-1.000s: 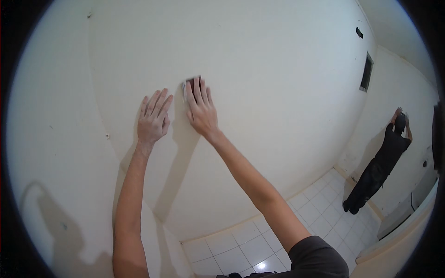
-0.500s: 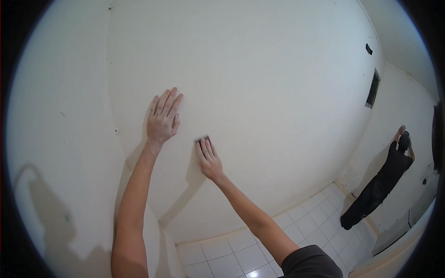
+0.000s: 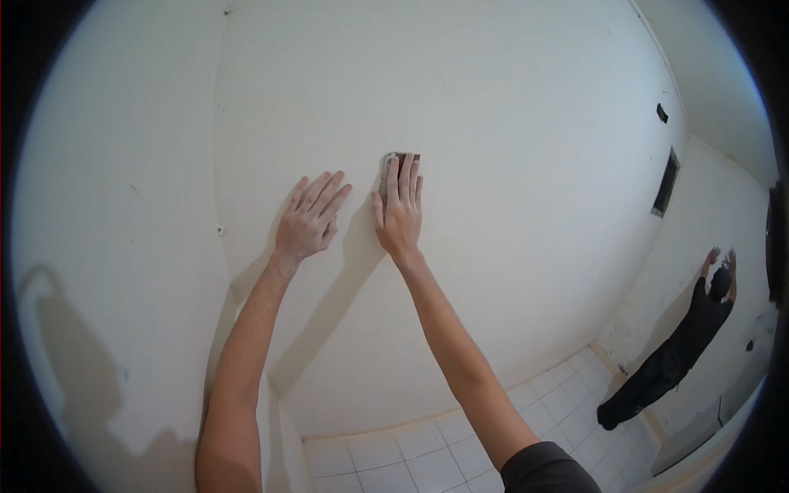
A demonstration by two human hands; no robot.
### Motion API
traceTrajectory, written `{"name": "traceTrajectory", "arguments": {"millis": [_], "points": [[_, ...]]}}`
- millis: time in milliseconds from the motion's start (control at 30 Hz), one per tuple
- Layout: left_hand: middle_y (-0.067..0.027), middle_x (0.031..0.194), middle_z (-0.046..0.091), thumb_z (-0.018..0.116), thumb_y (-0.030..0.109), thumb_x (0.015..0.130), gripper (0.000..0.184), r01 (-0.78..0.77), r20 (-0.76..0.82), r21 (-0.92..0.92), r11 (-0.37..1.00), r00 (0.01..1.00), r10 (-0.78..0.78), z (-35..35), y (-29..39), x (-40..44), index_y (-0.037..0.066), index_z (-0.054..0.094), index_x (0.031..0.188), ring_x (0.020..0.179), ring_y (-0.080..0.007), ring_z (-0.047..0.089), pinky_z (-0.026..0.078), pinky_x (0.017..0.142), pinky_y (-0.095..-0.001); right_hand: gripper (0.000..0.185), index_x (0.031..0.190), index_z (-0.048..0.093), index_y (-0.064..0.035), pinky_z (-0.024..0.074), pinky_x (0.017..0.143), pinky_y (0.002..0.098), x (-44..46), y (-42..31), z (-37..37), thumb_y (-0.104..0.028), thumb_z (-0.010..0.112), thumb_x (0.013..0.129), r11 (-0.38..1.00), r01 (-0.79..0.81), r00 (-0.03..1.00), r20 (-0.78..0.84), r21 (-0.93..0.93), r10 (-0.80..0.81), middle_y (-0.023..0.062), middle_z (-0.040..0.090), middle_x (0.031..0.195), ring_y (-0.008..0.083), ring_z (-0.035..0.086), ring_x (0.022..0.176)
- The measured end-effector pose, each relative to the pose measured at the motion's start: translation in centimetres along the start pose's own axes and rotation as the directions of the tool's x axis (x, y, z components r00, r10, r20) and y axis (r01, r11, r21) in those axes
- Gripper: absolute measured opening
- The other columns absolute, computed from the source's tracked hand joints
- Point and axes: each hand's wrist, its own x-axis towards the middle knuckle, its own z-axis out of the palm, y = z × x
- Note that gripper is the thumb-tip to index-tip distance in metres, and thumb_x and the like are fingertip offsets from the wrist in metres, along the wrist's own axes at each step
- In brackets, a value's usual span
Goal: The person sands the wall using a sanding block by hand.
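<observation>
My left hand (image 3: 308, 220) lies on the off-white wall (image 3: 509, 164), its fingers stretched out and slightly spread, holding nothing. To its right and a little higher, my right hand (image 3: 400, 209) presses a small piece of sandpaper (image 3: 385, 177) flat against the same wall. Grey and dark brown parts of the sheet show at the fingertips and beside the thumb; the palm and fingers hide the rest.
A wall corner runs down on my left, with a small fitting (image 3: 220, 231) near it. At the right, a person in dark clothes (image 3: 678, 341) reaches up to another wall. A dark wall opening (image 3: 666, 182) and white floor tiles (image 3: 423, 440) are also visible.
My right hand has slid up and slightly right along the wall with the sandpaper. My left hand appears a little lower and further right as the view shifts. The other person's arms are raised higher.
</observation>
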Motion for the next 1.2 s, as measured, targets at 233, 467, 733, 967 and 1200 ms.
{"name": "traceTrajectory", "arguments": {"millis": [233,467,733,967,1200], "points": [[-0.0028,0.164,0.042,0.056,0.014,0.089,0.066,-0.021,-0.018,-0.012,1.000,1.000,0.021,0.1,0.0,-0.1,0.018,0.050,0.154,0.151,-0.0209,0.038,0.028,0.126,-0.0507,0.066,0.159,0.037,-0.0014,0.0268,0.125,0.0548,-11.2,2.1,1.9,-0.017,0.057,0.097,0.992,0.125,0.978,0.173,-0.032,-0.118,0.0238,0.031,0.166,0.0421,0.029,0.155],[-0.0030,0.164,0.042,0.055,0.013,0.090,0.064,-0.066,0.018,-0.037,0.997,0.998,0.067,0.2,-0.6,-0.3,0.019,0.051,0.153,0.150,-0.0213,0.039,0.030,0.126,-0.0500,0.065,0.159,0.038,-0.0010,0.0275,0.124,0.0559,-20.6,3.5,2.9,-0.015,0.055,0.098,0.996,0.089,0.945,0.319,-0.026,-0.076,0.0248,0.033,0.165,0.0446,0.030,0.154],[-0.0013,0.164,0.043,0.054,0.012,0.090,0.064,-0.040,0.018,-0.031,0.999,0.999,0.040,0.5,-0.4,-0.4,0.020,0.051,0.154,0.149,-0.0202,0.041,0.031,0.126,-0.0490,0.062,0.161,0.032,0.0000,0.0199,0.127,0.0552,-0.4,4.1,-1.3,-0.007,0.043,0.101,0.999,-0.043,0.999,-0.010,-0.005,0.043,0.0236,0.022,0.170,0.0428,0.019,0.158],[0.0012,0.164,0.042,0.054,0.013,0.090,0.065,-0.037,0.023,-0.018,0.999,0.999,0.037,0.6,-0.4,-0.3,0.023,0.050,0.155,0.150,-0.0186,0.041,0.032,0.126,-0.0477,0.068,0.159,0.041,-0.0077,0.0230,0.127,0.0565,-0.8,8.2,-3.2,-0.007,0.051,0.092,0.984,0.126,0.990,0.086,-0.128,-0.116,0.0215,0.028,0.169,0.0407,0.025,0.156],[0.0026,0.165,0.042,0.054,0.013,0.091,0.065,-0.031,0.025,-0.008,0.999,0.999,0.031,0.7,-0.5,-0.4,0.024,0.049,0.155,0.150,-0.0173,0.040,0.032,0.126,-0.0470,0.069,0.159,0.041,-0.0066,0.0246,0.125,0.0584,-15.9,12.6,-3.0,-0.009,0.053,0.092,0.989,0.096,0.979,0.192,-0.116,-0.073,0.0244,0.030,0.167,0.0443,0.027,0.155]]}}
